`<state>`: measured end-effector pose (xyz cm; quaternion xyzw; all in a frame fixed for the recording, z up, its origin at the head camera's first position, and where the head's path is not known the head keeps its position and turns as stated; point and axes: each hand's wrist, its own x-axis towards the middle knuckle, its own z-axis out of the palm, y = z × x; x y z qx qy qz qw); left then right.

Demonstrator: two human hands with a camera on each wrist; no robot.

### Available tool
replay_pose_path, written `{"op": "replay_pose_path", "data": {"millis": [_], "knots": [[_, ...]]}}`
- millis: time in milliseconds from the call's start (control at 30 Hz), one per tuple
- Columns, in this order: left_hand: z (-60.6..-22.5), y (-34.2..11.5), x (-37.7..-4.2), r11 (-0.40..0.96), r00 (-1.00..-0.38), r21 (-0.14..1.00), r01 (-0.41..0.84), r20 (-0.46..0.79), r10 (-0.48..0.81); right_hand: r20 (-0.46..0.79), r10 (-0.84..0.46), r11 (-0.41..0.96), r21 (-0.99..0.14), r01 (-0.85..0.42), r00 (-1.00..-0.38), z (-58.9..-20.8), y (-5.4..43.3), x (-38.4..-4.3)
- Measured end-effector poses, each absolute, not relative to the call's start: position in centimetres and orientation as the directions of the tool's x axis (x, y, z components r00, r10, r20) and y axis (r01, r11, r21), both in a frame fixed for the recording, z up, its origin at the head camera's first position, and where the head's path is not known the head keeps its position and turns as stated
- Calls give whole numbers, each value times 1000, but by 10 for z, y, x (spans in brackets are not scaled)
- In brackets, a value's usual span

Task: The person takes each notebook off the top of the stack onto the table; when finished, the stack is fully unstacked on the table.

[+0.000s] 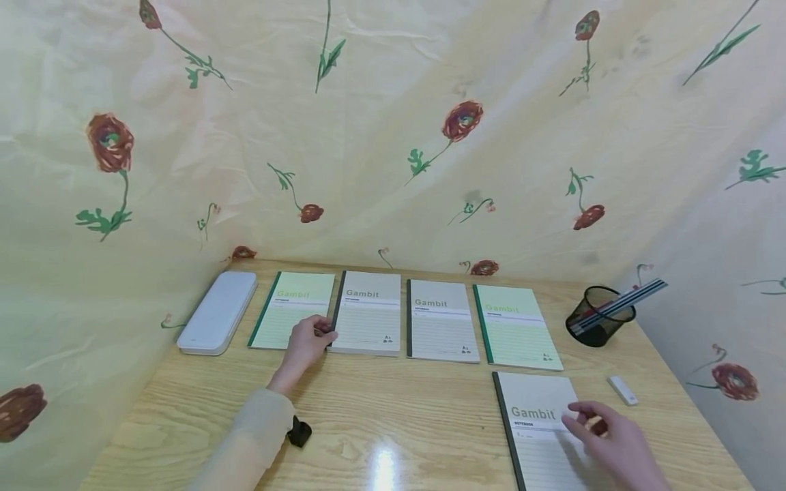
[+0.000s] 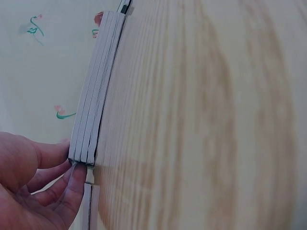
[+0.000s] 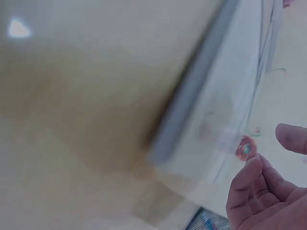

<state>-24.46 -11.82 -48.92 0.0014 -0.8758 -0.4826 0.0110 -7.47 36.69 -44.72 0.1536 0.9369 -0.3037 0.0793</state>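
Observation:
In the head view my left hand (image 1: 309,337) is at the lower left corner of a white Gambit notebook stack (image 1: 368,314) with a dark spine. The left wrist view shows the left thumb and fingertips gripping the spine end of the several stacked notebooks (image 2: 98,86). My right hand (image 1: 614,436) hovers over a white notebook (image 1: 537,423) lying at the front right. Its fingers are loosely bent, with the thumb apart and nothing held; the right wrist view shows this hand (image 3: 268,191) beside a blurred notebook (image 3: 216,110).
A green notebook (image 1: 295,307) lies left of the stack; a white one (image 1: 443,324) and another green one (image 1: 518,327) lie to its right. A white flat case (image 1: 217,314) sits far left. On the right are a black mesh cup (image 1: 595,320) with pencils and a white eraser-like block (image 1: 623,390).

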Motion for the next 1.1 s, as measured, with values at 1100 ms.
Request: {"op": "replay_pose_path", "data": {"millis": [1100], "knots": [[-484, -116, -239, 535, -1000, 845, 3, 15, -18, 97, -54, 769, -631, -103, -994, -424, 284, -165]]}}
